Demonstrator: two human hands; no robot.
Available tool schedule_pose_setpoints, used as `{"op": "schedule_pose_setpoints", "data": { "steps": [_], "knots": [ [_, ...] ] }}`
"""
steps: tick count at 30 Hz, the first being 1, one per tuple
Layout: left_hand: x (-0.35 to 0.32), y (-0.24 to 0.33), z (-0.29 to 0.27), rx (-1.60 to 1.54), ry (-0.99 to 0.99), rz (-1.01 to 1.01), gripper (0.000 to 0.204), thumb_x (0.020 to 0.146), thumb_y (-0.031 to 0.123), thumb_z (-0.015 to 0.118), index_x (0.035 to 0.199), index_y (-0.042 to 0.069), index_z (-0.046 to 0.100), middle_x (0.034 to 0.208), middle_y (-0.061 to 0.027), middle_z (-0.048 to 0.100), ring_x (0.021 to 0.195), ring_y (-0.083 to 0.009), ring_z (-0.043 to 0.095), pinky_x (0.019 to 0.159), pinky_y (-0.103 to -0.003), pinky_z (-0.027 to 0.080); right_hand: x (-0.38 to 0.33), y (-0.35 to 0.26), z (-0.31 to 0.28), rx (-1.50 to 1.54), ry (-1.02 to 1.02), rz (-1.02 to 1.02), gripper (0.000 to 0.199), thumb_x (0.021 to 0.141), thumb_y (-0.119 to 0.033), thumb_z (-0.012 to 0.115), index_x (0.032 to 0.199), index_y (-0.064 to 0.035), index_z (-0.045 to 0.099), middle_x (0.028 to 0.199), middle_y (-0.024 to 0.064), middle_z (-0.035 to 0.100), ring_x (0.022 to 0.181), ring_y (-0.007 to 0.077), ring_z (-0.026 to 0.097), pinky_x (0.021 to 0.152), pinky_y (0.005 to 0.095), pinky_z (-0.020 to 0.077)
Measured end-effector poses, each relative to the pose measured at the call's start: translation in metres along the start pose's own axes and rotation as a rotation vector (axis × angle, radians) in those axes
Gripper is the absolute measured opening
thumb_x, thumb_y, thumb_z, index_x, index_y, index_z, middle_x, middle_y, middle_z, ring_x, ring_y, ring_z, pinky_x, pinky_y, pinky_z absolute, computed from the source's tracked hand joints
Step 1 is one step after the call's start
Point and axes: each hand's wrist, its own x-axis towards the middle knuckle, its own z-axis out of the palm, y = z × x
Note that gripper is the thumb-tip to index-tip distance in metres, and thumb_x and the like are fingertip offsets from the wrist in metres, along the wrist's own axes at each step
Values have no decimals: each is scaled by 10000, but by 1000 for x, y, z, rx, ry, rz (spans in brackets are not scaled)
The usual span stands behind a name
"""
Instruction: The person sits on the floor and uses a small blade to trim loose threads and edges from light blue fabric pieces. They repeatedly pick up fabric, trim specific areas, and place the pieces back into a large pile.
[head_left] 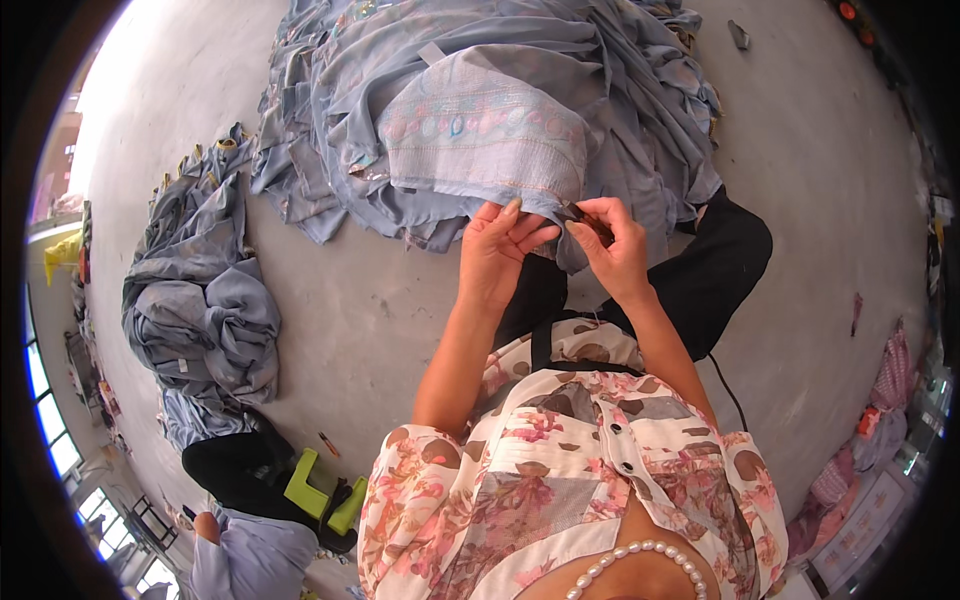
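Observation:
A blue-grey cloth (480, 130) with an embroidered band of pink and turquoise motifs lies spread in front of me, over a big heap of the same fabric (450, 50). My left hand (497, 250) pinches the near hem of this cloth between thumb and fingers, palm turned up. Close beside it, my right hand (615, 245) is closed round a small dark pair of thread snips (590, 224). Their tip points left at the hem. Whether the blades touch the cloth cannot be made out.
A second heap of blue-grey cloth (205, 310) lies on the floor at left. Below it sits another person (250, 540) beside a lime-green plastic stool (310, 485). A small slim tool (328, 444) lies near the stool. Pink checked cloth (890, 380) is piled at far right.

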Motion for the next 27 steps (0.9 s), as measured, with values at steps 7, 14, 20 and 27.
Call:
{"op": "schedule_pose_setpoints", "data": {
  "steps": [7,14,20,27],
  "knots": [
    [0,1,-2,37,-18,16,207,915,72,516,1106,-9,527,1034,-114,632,923,-224,650,794,-409,569,4,10,1,132,150,89,212,852,-138,683,960,-8,556,752,0,595,649,33,530,593,181,445],
    [-11,-27,13,224,-40,2,272,914,151,564,1122,-24,569,1039,-92,645,914,-160,636,799,-312,533,8,-31,-14,-119,-95,-11,308,750,-104,750,985,-36,563,904,34,586,714,107,597,627,220,483],
    [-12,-27,12,219,8,-52,236,891,63,530,1104,-38,535,1026,-125,634,927,-217,642,854,-389,537,4,-6,-20,-210,-153,-97,270,705,124,655,926,-4,566,925,31,580,753,65,590,643,200,487],
    [0,1,-15,-56,80,85,86,836,-34,477,866,29,426,980,-160,594,954,-297,624,880,-495,523,-2,-1,-41,-268,-77,-80,274,673,152,616,895,-4,576,864,49,592,707,104,614,639,220,497]
  ]
}}
